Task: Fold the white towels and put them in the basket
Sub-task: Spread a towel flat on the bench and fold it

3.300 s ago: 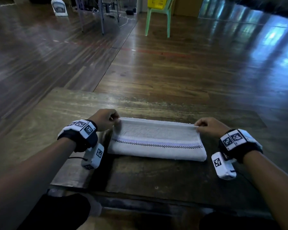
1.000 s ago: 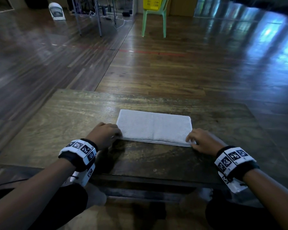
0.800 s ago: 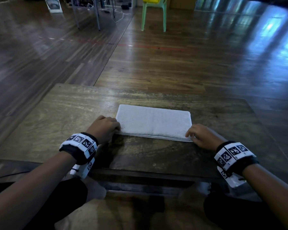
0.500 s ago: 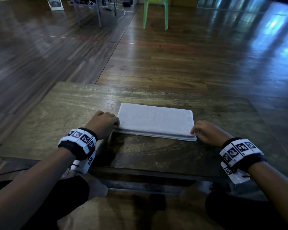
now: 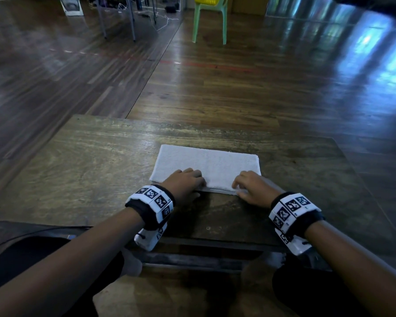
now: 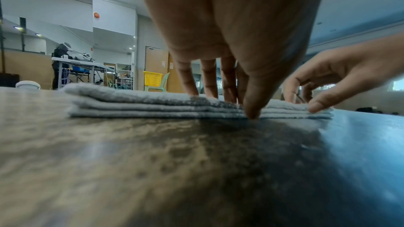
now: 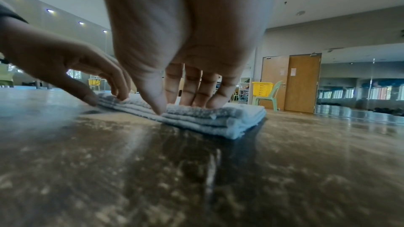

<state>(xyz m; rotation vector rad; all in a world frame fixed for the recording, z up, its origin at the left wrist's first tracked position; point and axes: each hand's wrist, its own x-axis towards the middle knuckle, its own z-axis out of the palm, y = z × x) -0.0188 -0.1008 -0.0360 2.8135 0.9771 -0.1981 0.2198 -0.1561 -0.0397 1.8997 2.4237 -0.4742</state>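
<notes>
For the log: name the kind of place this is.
Probably a large hall or studio used as a workspace: wide polished wood floor, a mirror wall, and a person at a far work table. The towel lies on a low wooden table.

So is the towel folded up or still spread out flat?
Folded. The towel lies on the table as a small stack of layers, and both hands are at its near edge.

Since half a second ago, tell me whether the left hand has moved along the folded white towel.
Yes. The left hand slid rightward along the folded white towel's near edge, from its left corner toward the middle, closer to the right hand.
</notes>
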